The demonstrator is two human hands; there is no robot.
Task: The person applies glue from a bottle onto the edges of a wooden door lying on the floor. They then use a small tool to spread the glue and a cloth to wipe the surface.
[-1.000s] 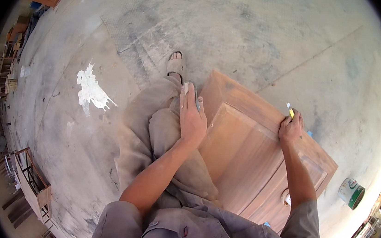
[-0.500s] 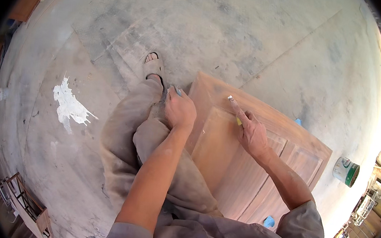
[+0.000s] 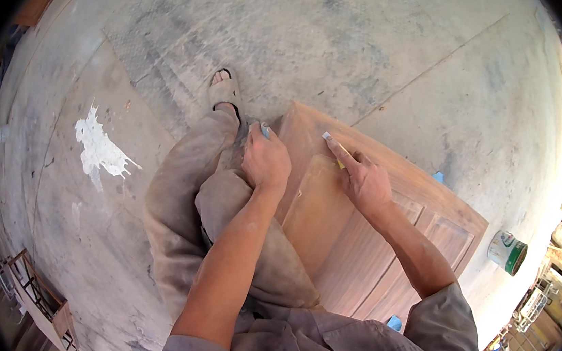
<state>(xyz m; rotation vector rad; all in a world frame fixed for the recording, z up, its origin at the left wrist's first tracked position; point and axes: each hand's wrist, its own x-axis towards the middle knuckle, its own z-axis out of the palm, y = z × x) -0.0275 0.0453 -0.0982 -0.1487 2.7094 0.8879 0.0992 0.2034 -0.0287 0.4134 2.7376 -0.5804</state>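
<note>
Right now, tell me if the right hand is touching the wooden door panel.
Cannot tell. In the head view the right hand presses a small scraper onto the wooden door panel; hand contact itself isn't plain.

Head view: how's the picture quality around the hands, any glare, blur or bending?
Head view: even daylight, no harsh glare; the left hand, the right hand and the wooden door panel are sharp; fisheye curves the floor lines toward the dark rim; the paint can near the edge looks squeezed.

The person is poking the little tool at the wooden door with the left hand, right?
Not quite: the head view shows the right hand holding the small tool against the wooden door. The left hand rests by the door's edge.
</note>
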